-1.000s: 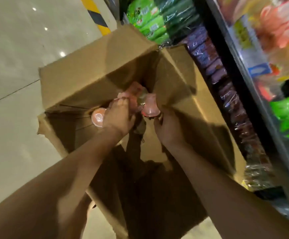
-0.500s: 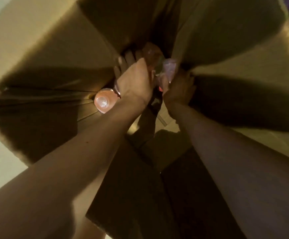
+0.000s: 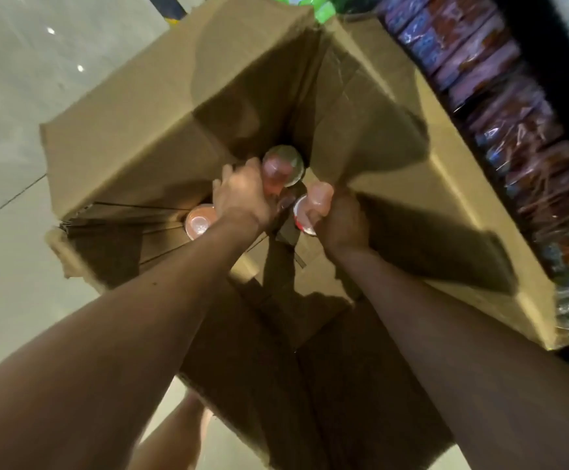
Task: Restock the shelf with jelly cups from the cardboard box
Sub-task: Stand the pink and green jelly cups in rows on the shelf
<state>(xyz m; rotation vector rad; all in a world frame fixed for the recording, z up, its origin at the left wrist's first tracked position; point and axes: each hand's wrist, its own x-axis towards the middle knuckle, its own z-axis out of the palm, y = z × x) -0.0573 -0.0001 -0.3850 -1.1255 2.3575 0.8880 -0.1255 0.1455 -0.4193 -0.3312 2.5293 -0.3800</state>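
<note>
Deep inside the cardboard box [image 3: 147, 130], both hands grip pink jelly cups: left hand [image 3: 242, 195] curled round one [image 3: 281, 167], right hand [image 3: 342, 220] round another [image 3: 313, 208] (a third [image 3: 199, 222] lies loose beside the left wrist).

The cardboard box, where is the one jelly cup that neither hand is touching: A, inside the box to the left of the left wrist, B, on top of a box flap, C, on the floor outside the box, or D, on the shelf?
A: the loose jelly cup lies inside the cardboard box just left of the left hand, while the right hand grips others.
</note>
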